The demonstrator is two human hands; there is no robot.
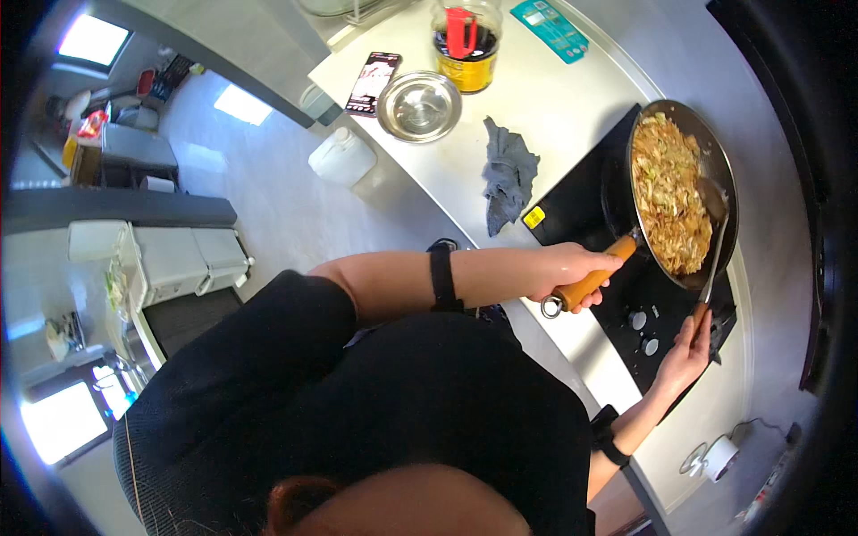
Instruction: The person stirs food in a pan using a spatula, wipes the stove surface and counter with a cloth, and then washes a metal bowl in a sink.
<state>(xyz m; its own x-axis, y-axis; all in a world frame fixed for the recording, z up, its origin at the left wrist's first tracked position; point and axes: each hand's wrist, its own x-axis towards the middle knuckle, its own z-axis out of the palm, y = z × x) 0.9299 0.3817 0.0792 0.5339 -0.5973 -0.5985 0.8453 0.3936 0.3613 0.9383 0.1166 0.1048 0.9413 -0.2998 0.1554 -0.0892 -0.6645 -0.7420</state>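
Note:
My left hand is wrapped around the orange wooden handle of a dark frying pan, which is tilted above the black cooktop. Chopped, browned food with pale and green bits fills much of the pan. My right hand grips the brown handle of a metal spatula or ladle; its head rests inside the pan, beside the food at the wall side. Two round knobs show on the cooktop below the pan.
A crumpled grey cloth lies beside the cooktop. Farther along the counter are a steel bowl, a phone, a jug of dark liquid and a teal packet. A small white fan stands at lower right; a white jerrycan is on the floor.

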